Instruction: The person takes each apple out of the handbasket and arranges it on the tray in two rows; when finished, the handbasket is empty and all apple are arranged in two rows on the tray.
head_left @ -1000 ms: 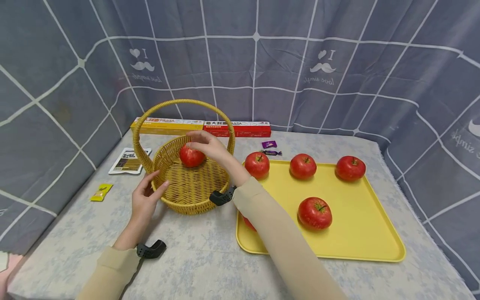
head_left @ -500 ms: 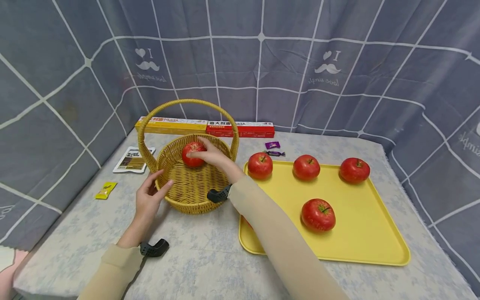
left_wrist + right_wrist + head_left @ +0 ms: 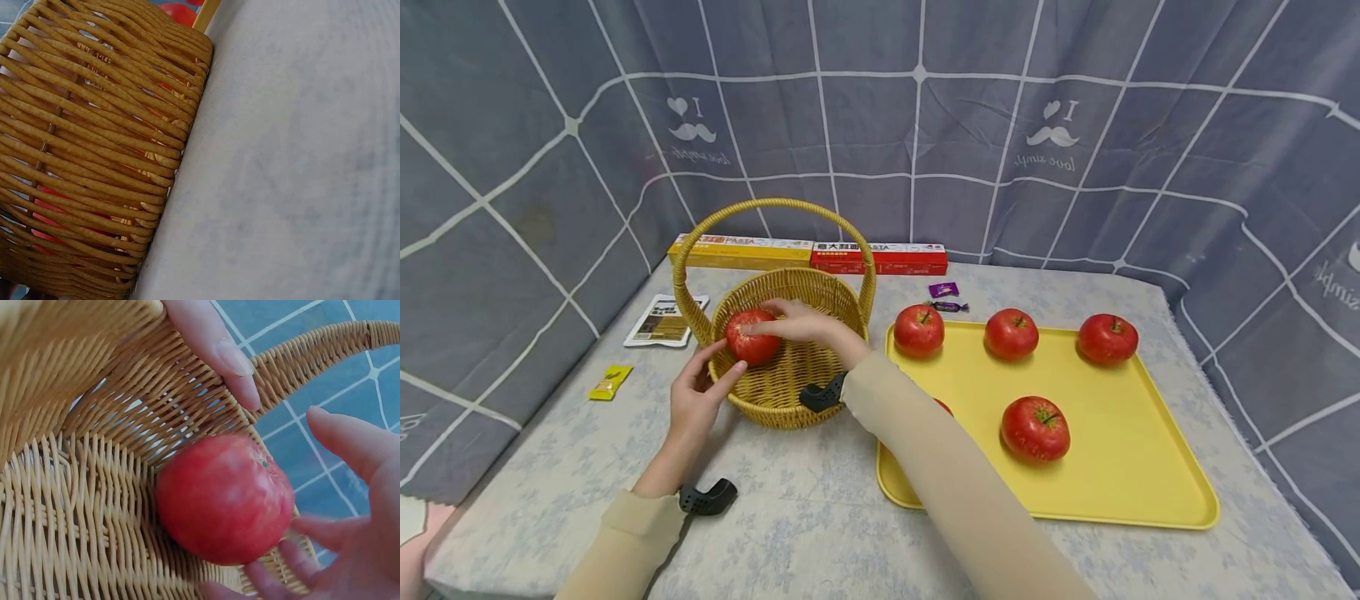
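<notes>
A red apple (image 3: 752, 340) lies inside the wicker basket (image 3: 790, 415), against its left wall. My right hand (image 3: 797, 323) reaches into the basket from the right, fingers at the apple. In the right wrist view, those fingers are spread and loosely bent beside the apple (image 3: 222, 500), with the thumb apart from it. My left hand (image 3: 692, 404) holds the basket's left rim, thumb over the inner side and fingers outside. Basket weave (image 3: 94, 125) fills much of the left wrist view, which hides most of the left hand.
Several apples, one (image 3: 1035, 429) at the middle, sit on a yellow tray (image 3: 1138, 467) to the right. Pasta boxes (image 3: 880, 259) stand behind the basket. Purple candies (image 3: 943, 289) lie right of it, a white-and-brown packet (image 3: 662, 321) and yellow candy (image 3: 611, 382) left.
The apple has moved from the basket's back wall to its left side, near my left thumb. My right hand has moved left and toward me with it; the left hand stays on the rim.
</notes>
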### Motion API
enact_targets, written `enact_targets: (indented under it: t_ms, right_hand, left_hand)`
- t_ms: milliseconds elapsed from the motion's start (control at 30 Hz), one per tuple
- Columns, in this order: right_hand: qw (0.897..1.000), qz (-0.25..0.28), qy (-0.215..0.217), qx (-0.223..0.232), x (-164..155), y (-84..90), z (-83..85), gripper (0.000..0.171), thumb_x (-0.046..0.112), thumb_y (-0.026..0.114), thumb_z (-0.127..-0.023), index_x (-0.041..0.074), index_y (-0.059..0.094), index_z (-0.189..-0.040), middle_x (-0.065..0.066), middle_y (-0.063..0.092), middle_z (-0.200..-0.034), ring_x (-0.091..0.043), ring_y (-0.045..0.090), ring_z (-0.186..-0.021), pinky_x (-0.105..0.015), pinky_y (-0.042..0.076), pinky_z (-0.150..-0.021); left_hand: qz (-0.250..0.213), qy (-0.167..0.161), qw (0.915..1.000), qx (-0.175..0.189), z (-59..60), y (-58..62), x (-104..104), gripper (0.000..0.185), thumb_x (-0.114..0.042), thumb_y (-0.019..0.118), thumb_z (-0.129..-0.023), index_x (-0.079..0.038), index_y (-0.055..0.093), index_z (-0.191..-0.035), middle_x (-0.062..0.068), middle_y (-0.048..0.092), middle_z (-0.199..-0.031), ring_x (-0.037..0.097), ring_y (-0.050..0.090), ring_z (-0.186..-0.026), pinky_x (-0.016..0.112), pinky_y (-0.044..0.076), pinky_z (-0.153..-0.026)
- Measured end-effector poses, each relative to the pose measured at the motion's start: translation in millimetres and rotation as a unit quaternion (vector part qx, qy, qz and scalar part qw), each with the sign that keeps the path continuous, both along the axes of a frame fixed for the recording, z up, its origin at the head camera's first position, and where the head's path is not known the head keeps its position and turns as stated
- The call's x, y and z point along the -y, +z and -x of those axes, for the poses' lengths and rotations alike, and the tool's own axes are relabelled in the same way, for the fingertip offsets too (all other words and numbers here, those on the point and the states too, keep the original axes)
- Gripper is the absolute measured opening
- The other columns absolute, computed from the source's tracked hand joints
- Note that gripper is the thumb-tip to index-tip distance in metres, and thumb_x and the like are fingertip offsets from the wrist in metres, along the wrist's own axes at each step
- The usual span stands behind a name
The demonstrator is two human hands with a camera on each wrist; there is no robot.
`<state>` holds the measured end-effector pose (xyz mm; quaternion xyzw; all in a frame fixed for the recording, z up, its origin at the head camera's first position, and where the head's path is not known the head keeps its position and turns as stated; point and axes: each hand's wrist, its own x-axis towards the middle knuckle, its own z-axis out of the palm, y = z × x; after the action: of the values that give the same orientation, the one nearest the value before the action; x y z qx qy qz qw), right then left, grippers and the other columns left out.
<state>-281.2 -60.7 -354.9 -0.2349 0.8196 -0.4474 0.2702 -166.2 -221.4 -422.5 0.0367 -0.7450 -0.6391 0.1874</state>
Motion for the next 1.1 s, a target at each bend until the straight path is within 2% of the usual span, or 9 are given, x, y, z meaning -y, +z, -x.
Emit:
enact_targets:
  t_ms: [67,133,267,367,533,733,800,933,1100]
  right_hand:
    - [1.0,-0.019,0.01,0.016,0,-0.9,-0.4,0.072,0.046,0.057,-0.089,0.013,0.031,-0.147,-0.009,0.03,-0.149,-0.025,0.036,-0.13,-0.043,0.042,-0.097]
    - [0.998,-0.009,0.01,0.054,-1,-1.2,-0.9,0.07,0.044,0.057,-0.09,0.011,0.032,-0.147,-0.009,0.032,-0.147,-0.026,0.042,-0.126,-0.043,0.046,-0.092]
    - [0.996,0.009,0.015,0.09,-4,0.9,-2.8,0.057,0.044,0.057,-0.091,0.012,0.044,-0.137,-0.005,0.044,-0.135,-0.024,0.047,-0.119,-0.045,0.049,-0.087]
    - [0.995,-0.006,0.042,0.091,-3,3.0,-5.9,0.053,0.046,0.055,-0.092,0.013,0.048,-0.132,-0.001,0.048,-0.127,-0.021,0.049,-0.114,-0.044,0.049,-0.085]
    - [0.989,-0.071,0.112,0.069,-3,3.2,-10.2,0.05,0.045,0.055,-0.091,0.014,0.051,-0.13,0.001,0.052,-0.118,-0.018,0.054,-0.103,-0.039,0.05,-0.079]
    - [0.978,-0.116,0.154,0.084,-18,10.4,-11.4,0.036,0.038,0.065,-0.086,0.014,0.055,-0.111,-0.002,0.053,-0.108,-0.017,0.057,-0.093,-0.038,0.054,-0.072]
    - [0.977,-0.127,0.161,0.061,-25,14.1,-11.0,0.037,0.037,0.07,-0.082,0.013,0.053,-0.105,-0.002,0.053,-0.106,-0.015,0.057,-0.089,-0.036,0.054,-0.071]
    - [0.978,-0.121,0.168,-0.034,-43,25.0,-10.9,0.04,0.035,0.075,-0.076,0.012,0.053,-0.099,-0.001,0.054,-0.101,-0.011,0.053,-0.086,-0.027,0.051,-0.068]
    - [0.974,-0.074,0.165,-0.14,-80,44.4,-19.9,0.041,0.032,0.077,-0.074,0.011,0.052,-0.099,-0.003,0.05,-0.104,-0.013,0.048,-0.094,-0.024,0.047,-0.072]
  left_hand:
    - [0.001,0.001,1.0,0.001,0.5,-0.5,0,0.049,-0.011,0.068,-0.087,-0.005,0.052,-0.133,0.007,0.044,-0.139,0.023,0.045,-0.123,0.011,0.04,-0.086]
    - [0.002,0.001,1.0,0.003,0.7,-0.6,0,0.049,-0.011,0.068,-0.087,-0.005,0.052,-0.133,0.006,0.044,-0.139,0.02,0.045,-0.122,0.011,0.04,-0.086]
    - [-0.008,0.002,1.0,0.002,1.2,-0.1,0,0.048,-0.009,0.067,-0.087,-0.003,0.052,-0.132,0.006,0.046,-0.136,0.013,0.049,-0.115,0.011,0.04,-0.086]
    - [-0.014,0.003,0.9999,-0.001,1.1,-0.2,0,0.048,-0.006,0.067,-0.087,-0.001,0.052,-0.132,0.008,0.045,-0.136,0.012,0.049,-0.114,0.011,0.04,-0.086]
    - [-0.01,0.001,0.9999,0.001,0.9,-0.4,0,0.05,-0.008,0.068,-0.086,0.0,0.05,-0.133,0.008,0.042,-0.141,0.02,0.046,-0.122,0.011,0.04,-0.089]
    - [-0.009,-0.004,0.9999,0.005,0.9,-0.8,0,0.05,-0.009,0.067,-0.087,0.001,0.049,-0.133,0.008,0.039,-0.144,0.023,0.044,-0.124,0.011,0.04,-0.087]
    - [-0.008,-0.003,0.9999,0.009,1.4,-1.2,1,0.051,-0.01,0.068,-0.087,0.0,0.049,-0.133,0.008,0.038,-0.145,0.023,0.044,-0.123,0.01,0.04,-0.085]
    - [-0.005,0.005,0.9999,0.011,1.6,-1.2,1,0.05,-0.011,0.068,-0.087,-0.001,0.05,-0.133,0.008,0.041,-0.142,0.019,0.047,-0.119,0.009,0.041,-0.082]
    - [-0.011,0.007,0.9999,0.01,2.1,-2.0,0,0.049,-0.009,0.068,-0.087,-0.001,0.051,-0.132,0.008,0.046,-0.135,0.017,0.049,-0.113,0.009,0.042,-0.079]
